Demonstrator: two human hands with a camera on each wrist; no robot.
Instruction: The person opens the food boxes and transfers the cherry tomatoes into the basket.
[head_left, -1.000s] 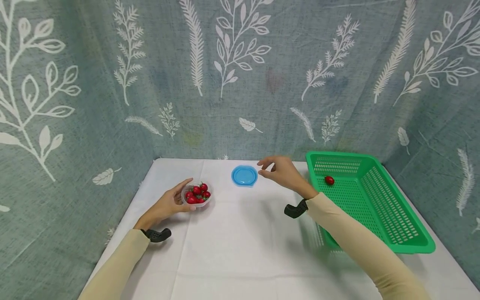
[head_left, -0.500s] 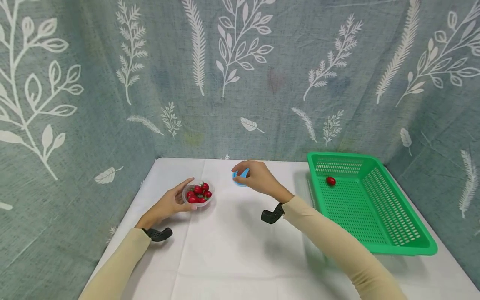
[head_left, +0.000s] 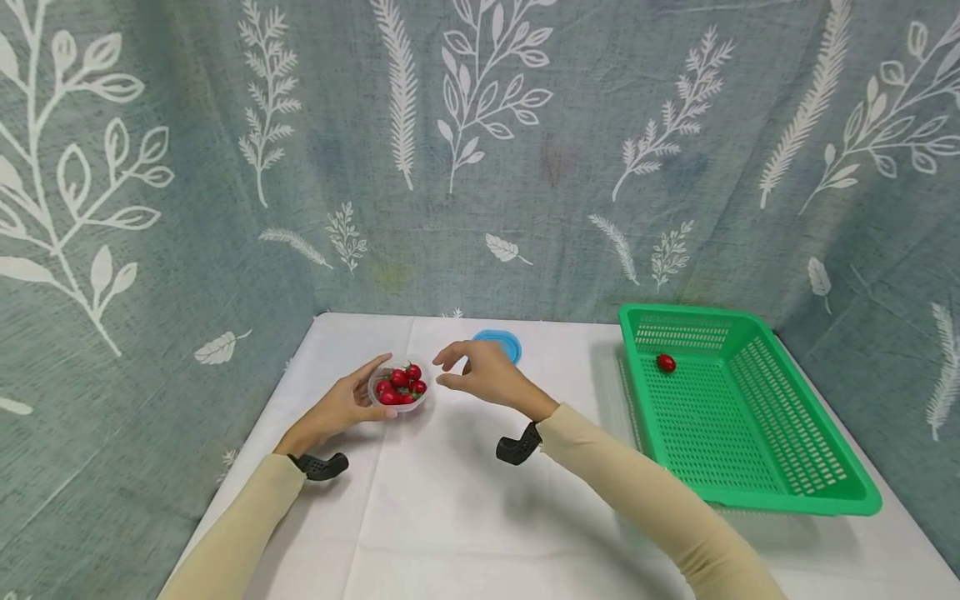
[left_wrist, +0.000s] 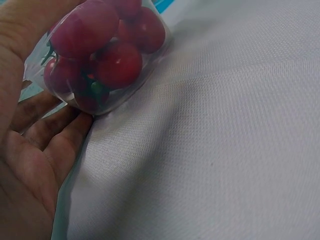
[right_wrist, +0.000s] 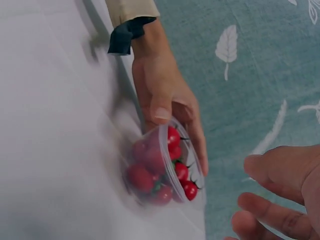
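My left hand point(head_left: 336, 414) holds a small clear plastic container point(head_left: 427, 393), fingers and thumb around its sides. Several red cherry tomatoes point(head_left: 400, 378) with green stems fill it, seen close through its wall in the left wrist view. Just right of the container hovers my right hand point(head_left: 486, 373), thumb and index finger apart with nothing between them. Its fingertips do not touch the tomatoes. Behind that hand, partly hidden by it, lies a blue lid point(head_left: 505, 340) on the table. In the right wrist view, the container rim point(right_wrist: 171, 165) is tilted towards the left hand's fingers.
A green plastic basket point(head_left: 738, 433) stands on the right of the table, one red cherry tomato point(head_left: 666, 363) on its floor near the back left. White cloth point(head_left: 427, 508) covers the table. A patterned grey-green curtain point(head_left: 450, 233) encloses the back and sides.
The right hand has moved left from beside the basket, passing over the blue lid, to the right side of the container. The left hand and the container have stayed in place.
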